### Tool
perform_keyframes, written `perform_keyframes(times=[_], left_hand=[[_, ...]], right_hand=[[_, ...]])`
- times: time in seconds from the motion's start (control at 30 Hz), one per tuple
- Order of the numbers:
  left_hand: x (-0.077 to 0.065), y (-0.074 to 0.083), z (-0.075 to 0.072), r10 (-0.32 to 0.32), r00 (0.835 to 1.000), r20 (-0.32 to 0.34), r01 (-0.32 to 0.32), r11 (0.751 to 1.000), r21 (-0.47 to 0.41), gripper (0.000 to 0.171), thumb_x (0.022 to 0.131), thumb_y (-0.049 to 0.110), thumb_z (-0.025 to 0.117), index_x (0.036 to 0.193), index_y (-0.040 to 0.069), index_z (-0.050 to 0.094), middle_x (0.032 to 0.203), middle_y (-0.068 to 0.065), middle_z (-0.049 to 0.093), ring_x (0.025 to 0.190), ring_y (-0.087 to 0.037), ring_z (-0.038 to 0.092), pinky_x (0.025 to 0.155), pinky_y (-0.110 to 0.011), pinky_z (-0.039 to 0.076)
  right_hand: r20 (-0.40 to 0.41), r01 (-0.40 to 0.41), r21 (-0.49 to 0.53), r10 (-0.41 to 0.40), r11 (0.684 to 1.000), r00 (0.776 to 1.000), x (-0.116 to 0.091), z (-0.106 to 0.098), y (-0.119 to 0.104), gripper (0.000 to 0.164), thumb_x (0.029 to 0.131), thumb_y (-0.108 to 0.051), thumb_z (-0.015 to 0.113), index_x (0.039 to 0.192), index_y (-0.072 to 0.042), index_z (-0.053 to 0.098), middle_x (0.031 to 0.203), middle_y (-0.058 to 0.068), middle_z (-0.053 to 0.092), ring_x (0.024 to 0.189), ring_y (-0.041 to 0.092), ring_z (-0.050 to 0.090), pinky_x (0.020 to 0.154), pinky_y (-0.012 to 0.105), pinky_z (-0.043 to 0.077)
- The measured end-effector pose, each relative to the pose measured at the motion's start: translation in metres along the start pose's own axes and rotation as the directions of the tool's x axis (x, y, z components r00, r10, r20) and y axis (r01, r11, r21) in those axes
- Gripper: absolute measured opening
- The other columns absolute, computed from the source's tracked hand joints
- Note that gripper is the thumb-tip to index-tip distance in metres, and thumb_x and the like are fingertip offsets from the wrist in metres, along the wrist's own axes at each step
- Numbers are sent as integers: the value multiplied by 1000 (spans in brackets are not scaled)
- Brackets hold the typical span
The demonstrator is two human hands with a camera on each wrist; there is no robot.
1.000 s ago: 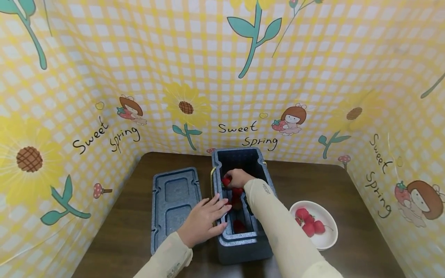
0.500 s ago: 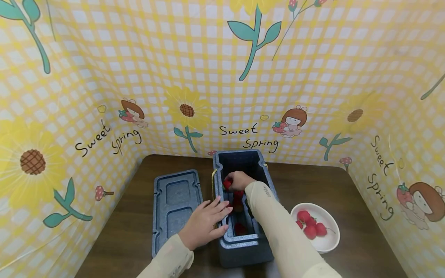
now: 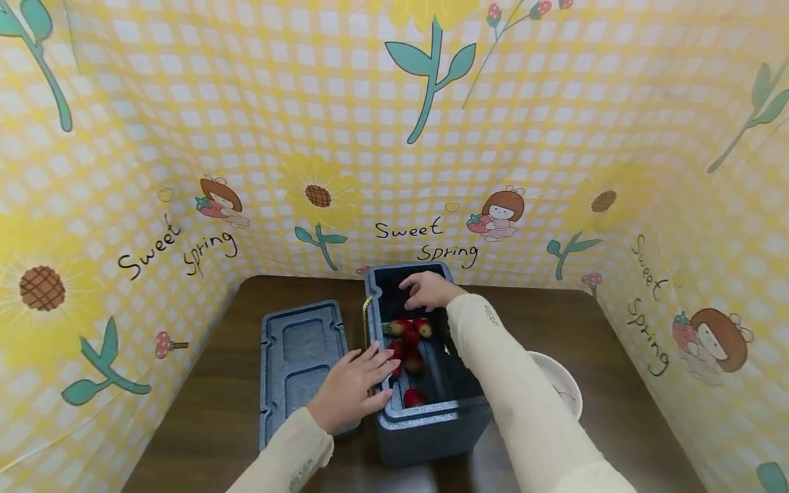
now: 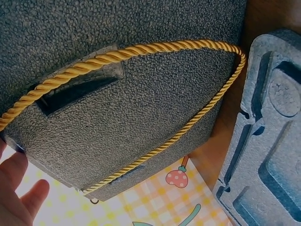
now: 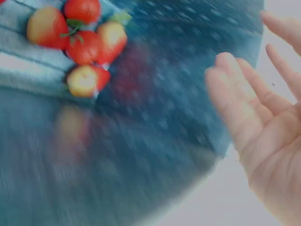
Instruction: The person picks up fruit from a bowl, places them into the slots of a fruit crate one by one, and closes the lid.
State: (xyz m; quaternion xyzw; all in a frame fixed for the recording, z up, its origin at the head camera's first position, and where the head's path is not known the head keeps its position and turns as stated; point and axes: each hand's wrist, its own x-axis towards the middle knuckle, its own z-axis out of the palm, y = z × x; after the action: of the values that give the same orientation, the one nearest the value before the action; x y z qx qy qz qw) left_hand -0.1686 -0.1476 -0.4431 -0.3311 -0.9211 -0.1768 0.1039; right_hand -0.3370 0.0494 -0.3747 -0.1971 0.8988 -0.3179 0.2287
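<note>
A dark grey foam box (image 3: 425, 438) stands uncovered on the table. Several red strawberries (image 3: 411, 335) lie inside it toward the left wall; in the right wrist view, strawberries (image 5: 82, 47) with pale patches and green leaves sit grouped together. My right hand (image 3: 431, 291) is over the far part of the box, holding nothing, its fingers (image 5: 230, 84) extended apart from the fruit. My left hand (image 3: 351, 387) rests on the box's left rim, fingers spread. A twisted gold rope (image 4: 164, 46) hangs along the box side in the left wrist view.
The box's foam lid (image 3: 302, 356) lies flat on the brown table (image 3: 209, 404), left of the box. At the right is a white bowl (image 3: 570, 387), largely hidden by my right sleeve. A yellow checked cloth (image 3: 345, 89) surrounds the table's back and sides.
My right hand has let go of a strawberry, which now lies among the others in the box, and has risen away with fingers loosened. The left hand stays on the rim.
</note>
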Motion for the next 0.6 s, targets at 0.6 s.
perform_keyframes(times=[0.6], left_hand=[[2,-6,8,106,987,-117,-99,993,69,44,86,31,64,124,9,66,127,-8,62,124,-30,52,96,-53,42]], right_hand=[[-108,-33,175,53,984,993,-126,-94,107,58,89,-14,62,138,8,40,126,30,54,104,37,61,77,48,54]])
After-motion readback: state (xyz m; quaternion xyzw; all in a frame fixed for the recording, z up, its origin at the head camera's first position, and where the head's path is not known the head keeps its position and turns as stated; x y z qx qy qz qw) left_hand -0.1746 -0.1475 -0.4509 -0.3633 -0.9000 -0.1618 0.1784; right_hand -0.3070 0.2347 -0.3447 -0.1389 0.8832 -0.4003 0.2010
